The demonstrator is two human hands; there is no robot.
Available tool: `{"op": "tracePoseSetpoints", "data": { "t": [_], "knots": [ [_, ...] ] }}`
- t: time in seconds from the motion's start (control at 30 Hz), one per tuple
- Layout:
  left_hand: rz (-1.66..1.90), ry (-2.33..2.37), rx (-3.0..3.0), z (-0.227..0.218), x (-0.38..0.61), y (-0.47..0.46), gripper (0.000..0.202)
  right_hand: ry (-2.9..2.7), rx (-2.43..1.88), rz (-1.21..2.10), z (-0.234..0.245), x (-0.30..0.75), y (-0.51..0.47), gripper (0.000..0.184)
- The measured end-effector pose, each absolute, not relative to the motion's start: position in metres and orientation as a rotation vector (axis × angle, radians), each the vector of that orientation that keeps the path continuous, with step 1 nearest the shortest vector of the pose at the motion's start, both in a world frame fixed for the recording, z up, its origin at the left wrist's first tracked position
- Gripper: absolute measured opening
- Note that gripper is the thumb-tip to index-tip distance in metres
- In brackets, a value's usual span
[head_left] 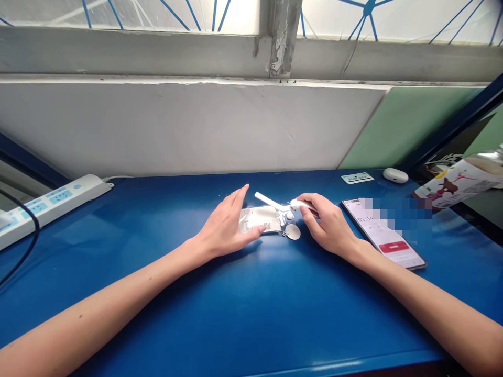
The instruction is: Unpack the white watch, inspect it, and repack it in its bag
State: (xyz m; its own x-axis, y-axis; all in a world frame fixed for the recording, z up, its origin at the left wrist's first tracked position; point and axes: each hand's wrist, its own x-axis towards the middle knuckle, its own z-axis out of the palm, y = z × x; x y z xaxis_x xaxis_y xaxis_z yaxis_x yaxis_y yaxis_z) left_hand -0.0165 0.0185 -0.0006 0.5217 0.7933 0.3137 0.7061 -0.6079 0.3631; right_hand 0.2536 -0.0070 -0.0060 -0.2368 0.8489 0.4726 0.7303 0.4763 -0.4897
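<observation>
Hands (222,225) number two, packet (260,215) one, white stick (268,200) one.

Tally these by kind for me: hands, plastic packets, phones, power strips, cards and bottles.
Hands: 2, the left hand and the right hand
Plastic packet: 1
Phone: 1
Power strip: 1
Card: 1
Bottle: 1
Total: 7
</observation>
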Motion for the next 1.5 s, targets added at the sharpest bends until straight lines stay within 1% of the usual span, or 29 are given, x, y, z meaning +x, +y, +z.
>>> {"op": "tracePoseSetpoints", "data": {
  "t": [0.13,0.2,0.27,0.43,0.5,0.6,0.73,0.8,0.93,1.03,1.17,1.37,1.5],
  "knots": [
    [0.892,1.206,2.604,0.01,-0.013,0.013,0.085,-2.082,-1.234,0.218,-0.003,0.251,-0.011,0.024],
    [1.012,1.178,2.659,0.015,-0.01,0.008,0.078,-2.092,-1.175,0.256,-0.001,0.247,-0.014,0.024],
    [1.08,1.151,2.72,0.02,-0.006,0.002,0.065,-2.078,-1.113,0.298,0.004,0.242,-0.018,0.024],
    [1.028,1.005,2.8,0.024,0.003,-0.009,0.033,-1.96,-1.037,0.435,0.022,0.227,-0.024,0.02],
    [0.985,0.886,2.759,0.024,0.004,-0.01,0.028,-1.903,-1.036,0.516,0.033,0.221,-0.022,0.019],
    [0.952,0.754,2.579,0.028,0.003,-0.01,0.03,-1.858,-0.989,0.632,0.049,0.21,-0.013,0.019],
    [0.998,0.833,2.225,0.038,0.003,-0.013,0.026,-1.681,-0.874,0.836,0.063,0.193,0.004,0.028],
    [1.026,0.913,2.072,0.043,0.004,-0.014,0.026,-1.586,-0.8,0.972,0.065,0.185,0.009,0.032],
    [0.983,0.894,1.675,0.048,0.009,-0.016,0.028,-1.497,-0.758,1.279,0.057,0.178,0.013,0.028],
    [0.813,0.807,1.496,0.049,0.013,-0.015,0.029,-1.395,-0.864,1.33,0.045,0.181,0.014,0.029],
    [0.67,0.671,1.306,0.048,0.017,-0.016,0.029,-1.288,-0.906,1.451,0.034,0.186,0.015,0.037],
    [0.673,0.659,1.234,0.043,0.018,-0.015,0.031,-1.228,-0.764,1.641,0.037,0.184,0.013,0.033],
    [0.73,0.706,1.115,0.041,0.016,-0.011,0.032,-1.214,-0.706,1.681,0.045,0.179,0.015,0.032]
  ]
}}
